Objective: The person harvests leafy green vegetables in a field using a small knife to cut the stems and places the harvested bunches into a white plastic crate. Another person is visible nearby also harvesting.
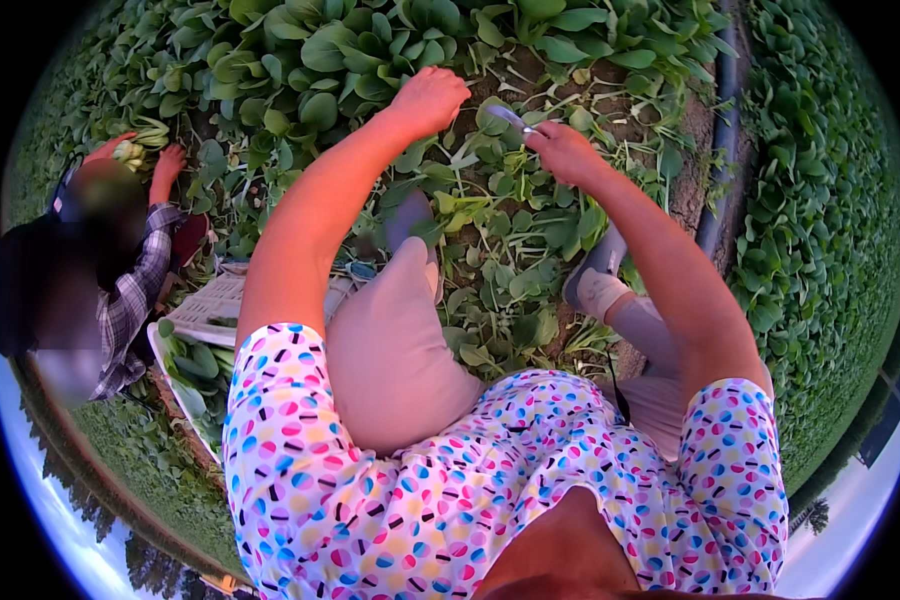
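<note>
My left hand (pixel 430 99) is held low at the edge of the standing leafy greens (pixel 337 49), its fingers curled; whether anything lies inside them is hidden. To its right, my right hand (pixel 564 152) grips a knife (pixel 507 117) by the handle, the metal blade pointing up and left towards my left hand. The two hands are apart. Loose leaves and pale cut stalks (pixel 487 206) litter the soil below and between them.
Crates, one white plastic (pixel 208 304) and one holding greens (pixel 195 375), stand at my left. Beyond them a co-worker in a plaid sleeve (pixel 136 289) holds a bunch of greens (pixel 139 146). A dark pipe (pixel 726 127) runs along the bed at right. My shoes (pixel 596 262) rest among leaves.
</note>
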`<state>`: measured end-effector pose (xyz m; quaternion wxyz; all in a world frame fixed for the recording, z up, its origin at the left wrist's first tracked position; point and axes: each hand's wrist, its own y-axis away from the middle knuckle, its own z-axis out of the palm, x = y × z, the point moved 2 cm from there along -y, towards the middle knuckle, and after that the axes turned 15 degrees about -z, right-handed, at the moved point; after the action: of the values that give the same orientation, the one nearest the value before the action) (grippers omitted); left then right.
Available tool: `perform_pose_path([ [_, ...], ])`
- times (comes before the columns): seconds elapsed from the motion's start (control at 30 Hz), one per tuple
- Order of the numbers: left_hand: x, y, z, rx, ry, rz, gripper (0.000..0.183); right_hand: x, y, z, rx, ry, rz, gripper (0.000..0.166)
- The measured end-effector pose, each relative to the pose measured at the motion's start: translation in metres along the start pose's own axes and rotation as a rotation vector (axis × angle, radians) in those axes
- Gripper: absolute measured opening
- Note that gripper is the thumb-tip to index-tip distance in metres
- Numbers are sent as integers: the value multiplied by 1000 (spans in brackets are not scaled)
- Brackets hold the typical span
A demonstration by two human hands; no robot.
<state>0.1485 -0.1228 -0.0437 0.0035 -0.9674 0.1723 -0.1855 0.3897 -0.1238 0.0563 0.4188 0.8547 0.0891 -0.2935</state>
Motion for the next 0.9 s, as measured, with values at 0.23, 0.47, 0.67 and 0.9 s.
perform_pose_path([
  [0.23, -40, 63, -17, -108, -117, -448, 26, -1, -71, 70, 56, 1, -88, 40],
  [0.47, -11, 99, -39, -324, -124, -651, 58, -28, -71, 98, 44, 207, -124, 39],
  [0.67, -11, 101, -15, -589, -100, -726, 43, -26, -72, 107, -15, 399, -215, 35],
  [0.9, -12, 114, -6, -513, -5, -716, 33, -12, -78, 92, -60, 646, -422, 34],
])
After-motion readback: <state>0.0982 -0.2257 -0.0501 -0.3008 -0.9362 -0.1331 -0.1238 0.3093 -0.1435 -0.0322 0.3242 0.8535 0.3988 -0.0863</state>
